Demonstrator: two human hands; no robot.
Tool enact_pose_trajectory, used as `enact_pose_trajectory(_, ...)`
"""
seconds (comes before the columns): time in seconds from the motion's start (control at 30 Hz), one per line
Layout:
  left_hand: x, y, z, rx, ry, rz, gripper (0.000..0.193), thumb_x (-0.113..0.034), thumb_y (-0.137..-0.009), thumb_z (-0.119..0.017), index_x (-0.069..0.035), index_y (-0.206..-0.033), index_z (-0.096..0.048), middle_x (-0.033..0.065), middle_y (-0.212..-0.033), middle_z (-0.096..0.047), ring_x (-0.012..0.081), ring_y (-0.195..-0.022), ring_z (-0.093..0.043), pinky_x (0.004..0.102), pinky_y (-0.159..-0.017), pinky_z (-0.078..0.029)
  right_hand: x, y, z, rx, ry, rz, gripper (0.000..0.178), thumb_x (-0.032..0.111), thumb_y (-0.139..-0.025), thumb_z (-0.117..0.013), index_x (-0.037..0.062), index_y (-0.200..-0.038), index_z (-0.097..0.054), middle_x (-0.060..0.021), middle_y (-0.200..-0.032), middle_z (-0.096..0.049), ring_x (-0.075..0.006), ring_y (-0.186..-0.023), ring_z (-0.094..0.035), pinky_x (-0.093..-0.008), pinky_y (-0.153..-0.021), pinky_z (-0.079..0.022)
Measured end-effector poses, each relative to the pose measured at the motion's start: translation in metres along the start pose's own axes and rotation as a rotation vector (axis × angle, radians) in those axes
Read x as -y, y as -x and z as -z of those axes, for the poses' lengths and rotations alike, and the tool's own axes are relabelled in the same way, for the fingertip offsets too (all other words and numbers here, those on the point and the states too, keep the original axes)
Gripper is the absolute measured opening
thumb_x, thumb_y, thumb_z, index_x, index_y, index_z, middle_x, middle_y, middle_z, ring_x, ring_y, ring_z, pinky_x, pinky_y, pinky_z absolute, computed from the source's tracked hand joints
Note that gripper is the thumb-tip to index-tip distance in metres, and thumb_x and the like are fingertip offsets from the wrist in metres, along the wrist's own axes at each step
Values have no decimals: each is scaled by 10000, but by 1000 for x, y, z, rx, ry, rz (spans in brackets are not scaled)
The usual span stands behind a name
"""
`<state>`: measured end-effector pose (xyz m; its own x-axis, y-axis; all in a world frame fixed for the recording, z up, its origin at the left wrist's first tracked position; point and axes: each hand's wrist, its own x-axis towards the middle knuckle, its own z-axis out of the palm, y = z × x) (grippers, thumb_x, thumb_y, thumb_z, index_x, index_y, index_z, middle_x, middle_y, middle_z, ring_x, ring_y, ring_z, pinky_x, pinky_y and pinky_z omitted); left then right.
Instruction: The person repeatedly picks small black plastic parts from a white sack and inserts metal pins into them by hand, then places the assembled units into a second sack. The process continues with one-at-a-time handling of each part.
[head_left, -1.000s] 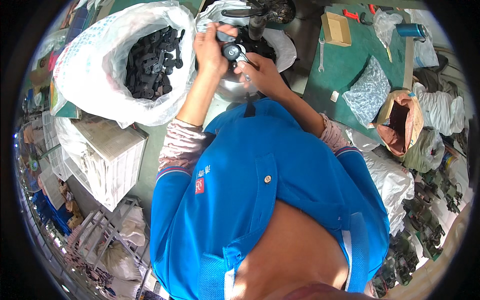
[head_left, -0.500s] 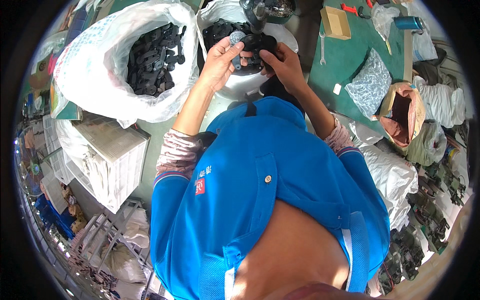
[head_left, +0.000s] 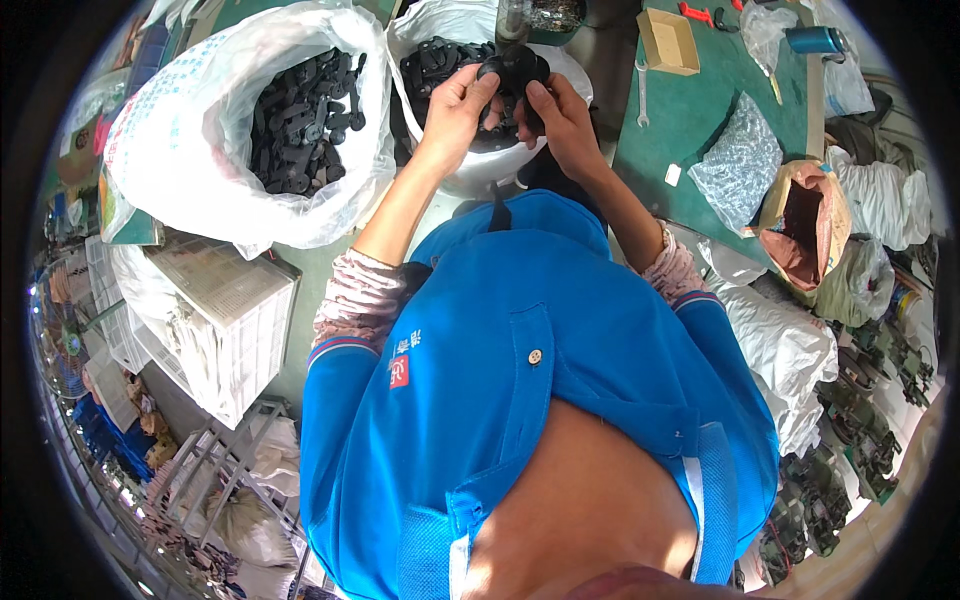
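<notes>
Our left hand (head_left: 456, 118) and right hand (head_left: 568, 122) pinch a black part (head_left: 518, 66) between them, equally near; we cannot surely tell its long axis.

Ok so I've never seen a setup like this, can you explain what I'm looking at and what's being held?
There's no robot here, just a person's bare hands. A wide fisheye camera on the head looks down, so edges bend and the blue shirt fills the lower middle. The left hand and right hand hold a black rounded piece between them; fingers hide its details. Beneath is a white container of black parts, and left of it a big white bag of more. On the green table at right lie a wrench and an open box.
</notes>
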<state>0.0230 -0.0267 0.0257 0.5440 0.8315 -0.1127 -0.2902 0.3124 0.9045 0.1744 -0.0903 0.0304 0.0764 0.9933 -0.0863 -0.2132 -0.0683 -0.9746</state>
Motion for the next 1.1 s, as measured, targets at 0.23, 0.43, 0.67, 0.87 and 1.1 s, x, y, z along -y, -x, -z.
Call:
enact_pose_trajectory(0.23,-30,-24,-13,-97,148,18,145,-125,-893,-615,5,-948,-651,13,-757,-610,74,-615,-518,195,-533,-402,12,-13,-14,-147,-145,88,243,276,-970,-473,35,-987,-459,-58,-746,-580,-107,-550,-562,-237,-447,-459)
enact_pose_trajectory(0.43,-88,-61,-23,-126,-32,-62,142,-126,-877,-615,-19,-966,-644,24,-698,-600,75,-537,-503,201,-461,-362,45,-27,-22,-146,-293,137,213,245,-963,-467,32,-973,-471,-81,-720,-578,-137,-525,-559,-262,-431,-449)
enact_pose_trajectory(0.67,-98,-91,-26,-183,-109,20,129,-65,-894,-544,-34,-788,-610,26,-611,-563,84,-415,-426,220,-378,-295,57,-45,-15,-231,-309,63,187,196,-955,-427,27,-958,-508,-92,-701,-573,-160,-523,-539,-275,-425,-394)
enact_pose_trajectory(0.87,-78,-105,-16,-313,-351,83,176,-93,-877,-568,-65,-743,-679,22,-617,-610,87,-455,-498,221,-408,-349,43,-39,5,-246,-154,-116,180,191,-946,-442,24,-925,-506,-101,-748,-597,-159,-556,-547,-263,-450,-380)
enact_pose_trajectory(1.1,-28,-58,38,-350,-20,339,295,-159,-950,-316,-15,-1012,-566,81,-830,-628,151,-702,-584,271,-581,-463,6,-1,28,-296,-47,-206,183,197,-941,-503,30,-1014,-518,-94,-836,-647,-143,-676,-626,-250,-544,-474)
